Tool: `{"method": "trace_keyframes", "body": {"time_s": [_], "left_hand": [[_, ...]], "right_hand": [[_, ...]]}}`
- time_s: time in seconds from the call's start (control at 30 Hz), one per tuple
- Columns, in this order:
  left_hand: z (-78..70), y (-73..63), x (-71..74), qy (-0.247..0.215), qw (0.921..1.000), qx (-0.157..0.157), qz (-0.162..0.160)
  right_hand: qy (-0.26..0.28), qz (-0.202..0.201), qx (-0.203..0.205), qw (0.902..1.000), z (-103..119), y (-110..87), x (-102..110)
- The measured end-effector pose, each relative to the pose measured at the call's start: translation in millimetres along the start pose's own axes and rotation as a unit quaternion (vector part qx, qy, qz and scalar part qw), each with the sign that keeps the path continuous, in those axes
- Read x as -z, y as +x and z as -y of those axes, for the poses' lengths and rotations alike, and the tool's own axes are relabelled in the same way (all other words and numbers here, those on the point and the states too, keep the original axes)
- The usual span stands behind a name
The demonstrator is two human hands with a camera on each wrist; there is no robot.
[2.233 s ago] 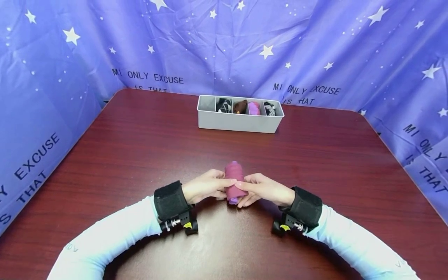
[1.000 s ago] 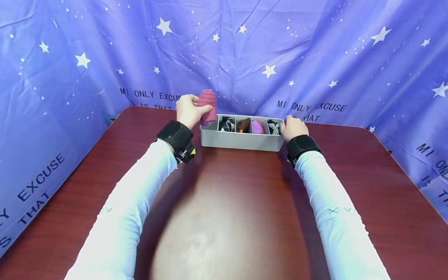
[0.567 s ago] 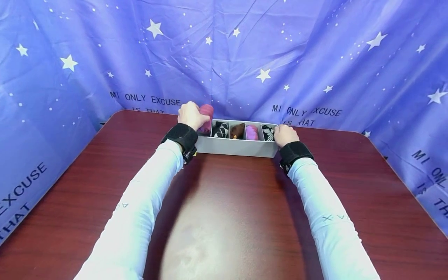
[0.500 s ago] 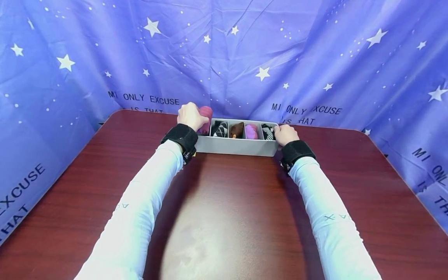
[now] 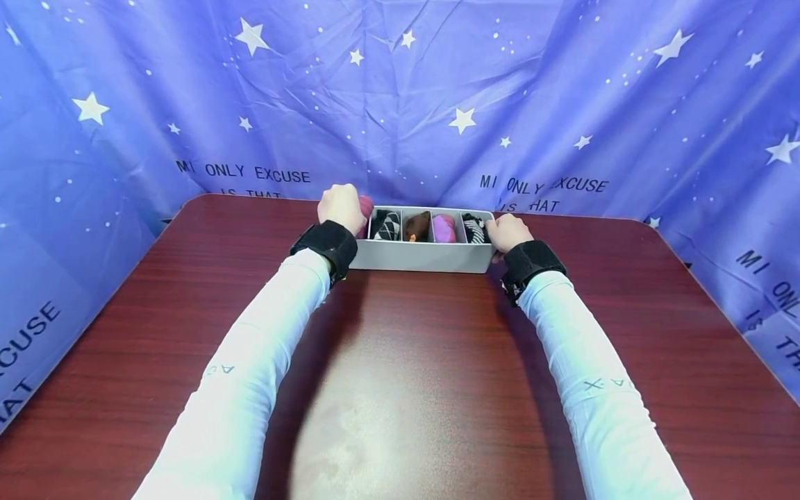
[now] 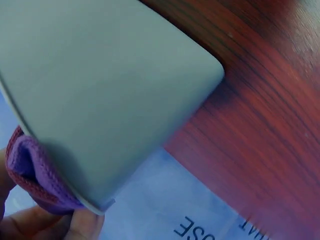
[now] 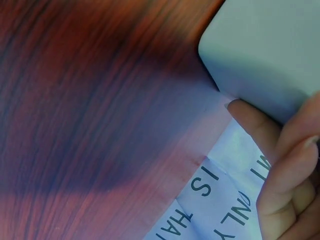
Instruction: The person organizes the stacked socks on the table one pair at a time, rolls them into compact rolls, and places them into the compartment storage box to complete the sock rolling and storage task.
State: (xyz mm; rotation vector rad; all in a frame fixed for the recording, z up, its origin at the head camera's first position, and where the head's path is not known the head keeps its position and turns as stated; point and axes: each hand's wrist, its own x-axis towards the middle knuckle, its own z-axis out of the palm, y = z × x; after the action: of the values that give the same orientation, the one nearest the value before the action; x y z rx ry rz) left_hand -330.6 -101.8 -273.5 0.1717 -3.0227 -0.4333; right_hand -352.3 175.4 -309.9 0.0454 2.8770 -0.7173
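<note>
A long grey divided storage box (image 5: 425, 258) stands at the back of the table. My left hand (image 5: 340, 207) is over its leftmost compartment, holding a rolled maroon sock (image 5: 366, 206). Up close in the left wrist view, the sock's purple inside (image 6: 42, 167) bulges over the box rim, with fingers around it; most of the sock is hidden. At the box's right end, my right hand (image 5: 509, 231) grips the rim and end wall. Its fingers (image 7: 255, 122) show against the outer wall in the right wrist view, one stretched along it and others curled.
The other compartments hold a black-and-white checked sock (image 5: 386, 226), a brown one (image 5: 417, 227), a pink-purple one (image 5: 444, 228) and a black-and-white striped one (image 5: 475, 228). A blue star-patterned curtain (image 5: 406, 104) hangs directly behind the box. The dark red table (image 5: 400, 333) stretches in front.
From the front of the table, both hands have moved to the box. The left hand has lowered the rolled sock into the leftmost compartment; the right has let go of it and taken the box's right end.
</note>
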Motion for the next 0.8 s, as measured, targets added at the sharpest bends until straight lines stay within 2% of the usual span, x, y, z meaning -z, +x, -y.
{"method": "trace_keyframes", "body": {"time_s": [0.13,0.4,0.6,0.8], "left_hand": [[-1.2,3.1,-2.8,0.028,0.9994,-0.020,0.006],[-6.9,8.0,-5.8,0.048,0.9985,-0.022,0.015],[-11.5,9.1,-10.0,0.083,0.9958,-0.029,0.022],[-16.0,3.3,-18.6,0.116,0.9911,-0.039,0.053]], "right_hand": [[-0.011,-0.005,-0.002,0.9999,2.8,-1.4,0.2],[-0.019,-0.006,-0.003,0.9998,4.4,-3.4,2.8],[-0.024,-0.009,-0.002,0.9997,5.8,-4.8,3.2],[-0.024,-0.011,0.000,0.9996,5.0,-7.8,-1.8]]}}
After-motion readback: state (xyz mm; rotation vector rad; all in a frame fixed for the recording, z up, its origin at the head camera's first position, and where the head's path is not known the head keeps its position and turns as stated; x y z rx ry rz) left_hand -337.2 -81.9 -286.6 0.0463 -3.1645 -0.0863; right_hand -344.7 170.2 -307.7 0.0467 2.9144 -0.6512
